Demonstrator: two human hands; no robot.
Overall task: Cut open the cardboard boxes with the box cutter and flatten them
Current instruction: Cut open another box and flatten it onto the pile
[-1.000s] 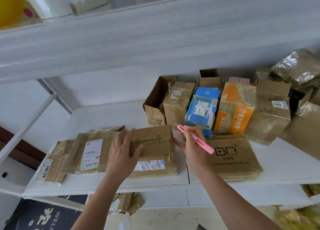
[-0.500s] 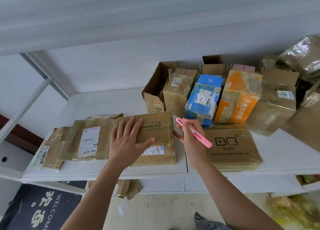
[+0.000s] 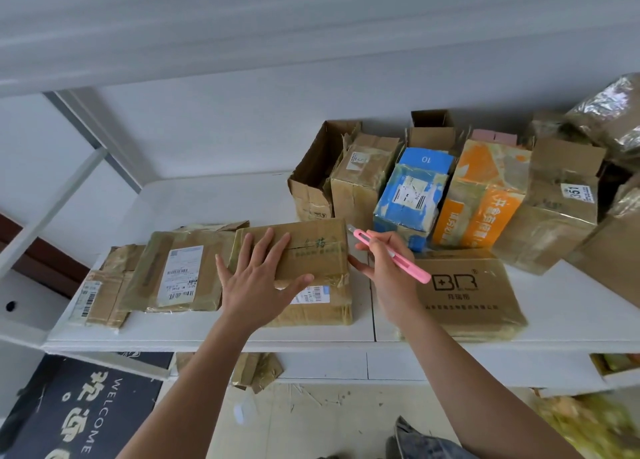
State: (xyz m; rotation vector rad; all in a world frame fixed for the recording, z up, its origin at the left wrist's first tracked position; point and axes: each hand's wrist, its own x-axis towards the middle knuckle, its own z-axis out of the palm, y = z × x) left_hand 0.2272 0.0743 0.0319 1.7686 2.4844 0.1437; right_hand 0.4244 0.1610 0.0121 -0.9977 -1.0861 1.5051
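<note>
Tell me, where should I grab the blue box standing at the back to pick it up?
Probably by the top of the blue box, reaching down from above and pinching front and back. It stands upright, with a brown box and the orange box crowding its sides.

The left hand (image 3: 258, 285) hides part of the brown box (image 3: 311, 250) and its label. The box cutter (image 3: 389, 256) has a blade too small to see. The foil-wrapped parcel (image 3: 609, 112) is cut by the right edge. The doormat (image 3: 79, 410) is cut at the bottom.
</note>
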